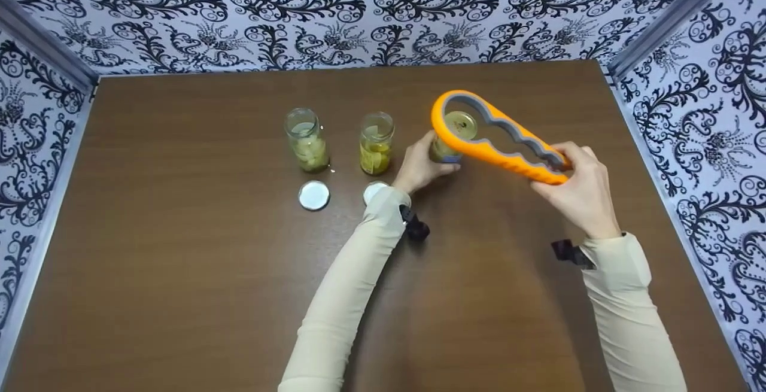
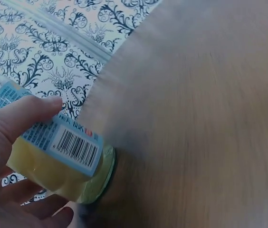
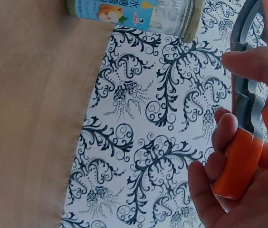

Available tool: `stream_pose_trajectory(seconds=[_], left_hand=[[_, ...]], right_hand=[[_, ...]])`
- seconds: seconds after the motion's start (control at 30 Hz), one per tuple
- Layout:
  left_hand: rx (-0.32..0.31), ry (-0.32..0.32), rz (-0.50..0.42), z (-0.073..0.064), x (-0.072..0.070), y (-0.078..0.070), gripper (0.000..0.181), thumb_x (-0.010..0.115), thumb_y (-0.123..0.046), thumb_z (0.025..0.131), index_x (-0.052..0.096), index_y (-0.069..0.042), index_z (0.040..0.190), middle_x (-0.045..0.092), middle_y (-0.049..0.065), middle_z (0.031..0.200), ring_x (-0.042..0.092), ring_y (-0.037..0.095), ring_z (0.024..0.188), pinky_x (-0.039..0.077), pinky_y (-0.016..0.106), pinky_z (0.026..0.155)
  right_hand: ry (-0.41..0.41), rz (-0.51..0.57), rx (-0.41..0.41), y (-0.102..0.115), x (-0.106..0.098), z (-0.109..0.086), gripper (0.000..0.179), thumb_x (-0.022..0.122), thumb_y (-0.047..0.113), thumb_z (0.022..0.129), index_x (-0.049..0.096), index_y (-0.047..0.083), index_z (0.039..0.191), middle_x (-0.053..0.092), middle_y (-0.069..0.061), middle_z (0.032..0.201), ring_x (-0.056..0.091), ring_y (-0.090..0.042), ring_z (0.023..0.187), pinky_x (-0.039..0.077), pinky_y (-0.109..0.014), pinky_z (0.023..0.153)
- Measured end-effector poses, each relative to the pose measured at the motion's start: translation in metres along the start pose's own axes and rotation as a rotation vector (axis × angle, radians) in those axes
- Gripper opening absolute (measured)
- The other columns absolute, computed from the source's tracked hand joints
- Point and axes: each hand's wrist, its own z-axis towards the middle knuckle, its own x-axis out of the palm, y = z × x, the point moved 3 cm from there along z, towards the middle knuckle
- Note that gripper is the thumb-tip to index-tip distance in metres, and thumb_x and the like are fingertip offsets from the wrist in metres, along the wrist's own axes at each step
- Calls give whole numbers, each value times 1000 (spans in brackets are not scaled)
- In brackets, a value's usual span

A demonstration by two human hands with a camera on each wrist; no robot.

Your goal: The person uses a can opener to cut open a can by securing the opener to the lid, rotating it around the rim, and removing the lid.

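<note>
My left hand (image 1: pixel 419 166) grips a glass jar (image 2: pixel 74 148) with a gold lid (image 1: pixel 461 125) and a light blue label, its thumb lying across the label in the left wrist view. The jar stands upright on the table, pale yellow pieces inside it. In my right hand (image 1: pixel 583 191) is an orange jar opener (image 1: pixel 499 157) with a grey scalloped inner edge, held by its handle end. From the head view, the opener's wide loop overlaps the jar's lid. The right wrist view shows fingers and thumb curled about the opener's handles (image 3: pixel 241 164).
Left of my left hand stand two lidless glass jars, one holding yellow pieces (image 1: pixel 375 155), the other pale greenish ones (image 1: pixel 310 151). In front of them lie two white discs like lids, one bare (image 1: pixel 314 195), one (image 1: pixel 372 190) partly behind my wrist. Patterned walls (image 1: pixel 335 15) border the brown table (image 1: pixel 179 248).
</note>
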Motion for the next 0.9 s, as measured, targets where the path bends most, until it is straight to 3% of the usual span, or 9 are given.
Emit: stream_pose_trajectory(seconds=[0.2,0.53,0.7,0.9], left_hand=[[26,-27,-15,-1,0,-2,59,84,-16,75,56,-3,125,65,13,117,59,22,106,43,24,92],[-43,44,86,-17,-5,-2,60,85,-23,75,57,-4,125,65,10,117,60,20,104,45,26,90],[23,21,155,-27,-8,-3,60,86,-22,72,60,-3,121,66,11,114,60,23,104,44,28,92],[103,-44,119,-40,-11,-2,65,88,-18,67,59,0,122,67,13,111,62,26,102,46,31,90]], right_hand=[[41,-10,-31,8,1,12,35,80,0,65,67,-1,98,58,-12,80,42,-15,75,34,-28,65],[95,-24,-73,23,3,22,40,83,1,65,65,-1,101,58,-12,82,41,-18,77,32,-31,65],[105,-16,-114,30,9,22,40,84,2,65,65,-1,100,60,-11,82,42,-18,79,34,-30,67],[114,-25,-176,35,19,18,41,83,0,63,64,-3,100,62,-12,83,43,-23,81,33,-33,68]])
